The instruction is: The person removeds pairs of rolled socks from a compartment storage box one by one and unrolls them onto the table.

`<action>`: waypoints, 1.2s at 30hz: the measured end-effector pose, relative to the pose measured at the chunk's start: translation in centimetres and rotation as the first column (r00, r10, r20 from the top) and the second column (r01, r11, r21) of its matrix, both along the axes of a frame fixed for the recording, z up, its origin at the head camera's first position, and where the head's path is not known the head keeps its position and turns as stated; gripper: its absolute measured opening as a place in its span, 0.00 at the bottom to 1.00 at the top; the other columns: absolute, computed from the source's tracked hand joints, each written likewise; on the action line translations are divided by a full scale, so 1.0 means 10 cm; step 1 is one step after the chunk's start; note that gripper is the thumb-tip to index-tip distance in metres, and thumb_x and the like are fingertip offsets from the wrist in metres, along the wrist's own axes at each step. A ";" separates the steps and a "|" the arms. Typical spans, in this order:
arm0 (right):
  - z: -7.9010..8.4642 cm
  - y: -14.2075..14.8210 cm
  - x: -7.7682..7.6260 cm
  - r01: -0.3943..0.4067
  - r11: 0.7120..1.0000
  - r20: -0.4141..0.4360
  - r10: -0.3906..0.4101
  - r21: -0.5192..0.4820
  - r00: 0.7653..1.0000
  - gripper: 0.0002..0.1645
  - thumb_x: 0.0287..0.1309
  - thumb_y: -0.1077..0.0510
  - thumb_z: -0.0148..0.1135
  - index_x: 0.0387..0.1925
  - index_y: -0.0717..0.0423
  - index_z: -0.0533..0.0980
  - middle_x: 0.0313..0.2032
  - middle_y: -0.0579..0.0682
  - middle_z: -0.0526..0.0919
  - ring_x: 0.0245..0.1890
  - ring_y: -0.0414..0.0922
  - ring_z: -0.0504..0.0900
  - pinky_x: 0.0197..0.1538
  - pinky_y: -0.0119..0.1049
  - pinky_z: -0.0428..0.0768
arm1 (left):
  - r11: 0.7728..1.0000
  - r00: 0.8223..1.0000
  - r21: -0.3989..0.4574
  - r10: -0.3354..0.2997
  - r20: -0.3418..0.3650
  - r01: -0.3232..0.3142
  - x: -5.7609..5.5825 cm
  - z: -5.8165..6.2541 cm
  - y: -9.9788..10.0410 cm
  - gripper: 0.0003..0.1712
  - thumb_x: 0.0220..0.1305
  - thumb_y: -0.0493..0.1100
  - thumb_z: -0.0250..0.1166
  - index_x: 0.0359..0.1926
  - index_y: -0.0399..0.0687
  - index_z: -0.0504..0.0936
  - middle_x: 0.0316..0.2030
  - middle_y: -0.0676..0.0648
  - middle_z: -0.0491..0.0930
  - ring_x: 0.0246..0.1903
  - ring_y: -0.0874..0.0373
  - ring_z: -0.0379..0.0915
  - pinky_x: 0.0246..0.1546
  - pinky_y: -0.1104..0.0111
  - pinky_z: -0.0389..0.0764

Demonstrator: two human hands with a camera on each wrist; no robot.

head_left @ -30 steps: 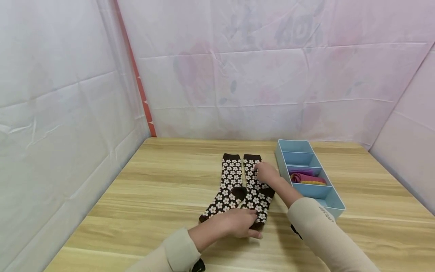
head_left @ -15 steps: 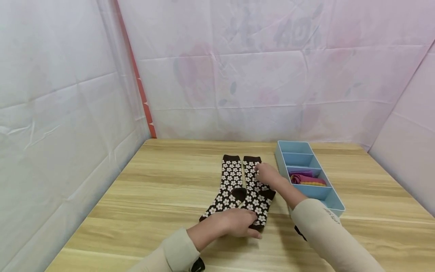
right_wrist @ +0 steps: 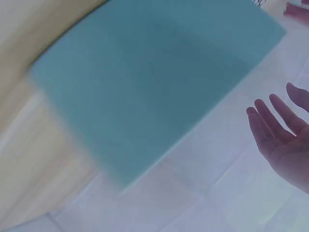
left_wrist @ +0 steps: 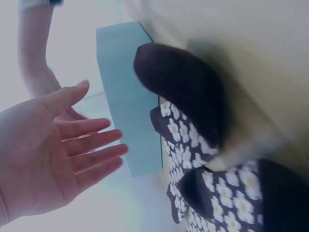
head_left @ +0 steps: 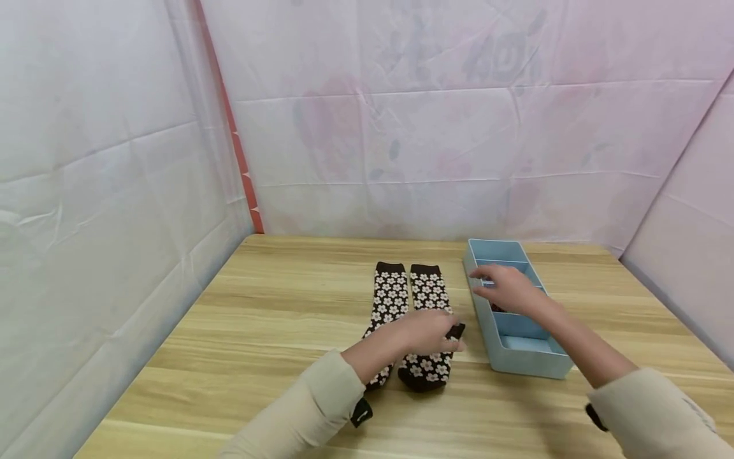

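Two dark brown socks with white flowers lie flat side by side on the wooden table. The left sock (head_left: 390, 292) is partly covered by my left hand (head_left: 421, 333), which hovers over the pair. Its fingers (left_wrist: 91, 145) are extended and hold nothing in the left wrist view. The right sock (head_left: 429, 368) has its toe towards me and a dark heel showing beside my fingertips. My right hand (head_left: 507, 290) is above the light blue divided box (head_left: 530, 364), fingers loosely spread with nothing in them. It hides most of the folded socks inside.
The wooden table (head_left: 275, 306) runs to a pale floral cloth (head_left: 436, 140) at the back, with white cloth (head_left: 115, 191) along the left. The box stands to the right of the socks; its front compartment (head_left: 527, 344) shows its bare floor.
My right hand has left the right sock and moved right, over the box. My left hand has lifted off the toe area and shifted up and to the right. The socks stay flat.
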State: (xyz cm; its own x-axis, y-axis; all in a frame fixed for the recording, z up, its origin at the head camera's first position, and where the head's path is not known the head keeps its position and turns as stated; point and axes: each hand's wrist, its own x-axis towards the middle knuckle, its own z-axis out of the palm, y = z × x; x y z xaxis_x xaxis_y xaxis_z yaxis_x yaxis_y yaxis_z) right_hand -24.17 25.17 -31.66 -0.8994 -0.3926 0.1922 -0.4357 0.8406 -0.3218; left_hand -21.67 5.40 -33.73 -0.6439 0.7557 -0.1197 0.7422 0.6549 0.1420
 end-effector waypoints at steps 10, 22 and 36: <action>-0.29 0.57 0.40 0.042 0.999 -0.128 -0.044 -0.020 0.991 0.21 0.51 0.58 0.67 0.43 0.70 0.75 0.38 0.65 0.77 0.38 0.60 0.75 0.40 0.56 0.74 | 0.999 0.988 0.055 0.007 -0.153 0.001 -0.22 0.03 0.43 0.28 0.64 0.58 0.54 0.62 0.53 0.68 0.58 0.56 0.68 0.54 0.65 0.65 0.48 0.75 0.68; -0.52 1.00 0.68 0.144 0.989 -0.028 -0.143 0.027 0.989 0.49 0.52 0.43 0.64 0.59 0.77 0.58 0.58 0.74 0.57 0.54 0.72 0.60 0.48 0.67 0.61 | 0.997 0.994 0.078 -0.006 -0.109 0.014 -0.50 0.08 0.87 0.23 0.65 0.56 0.55 0.56 0.51 0.72 0.48 0.56 0.72 0.41 0.69 0.66 0.39 0.78 0.67; -0.62 1.07 0.74 0.185 0.983 0.151 -0.181 -0.013 0.972 0.56 0.57 0.43 0.59 0.67 0.72 0.40 0.61 0.77 0.49 0.55 0.75 0.55 0.48 0.69 0.58 | 1.000 0.980 -0.023 0.011 -0.198 -0.016 -0.60 -0.06 1.22 0.21 0.63 0.59 0.54 0.51 0.54 0.73 0.40 0.58 0.72 0.35 0.68 0.67 0.32 0.76 0.69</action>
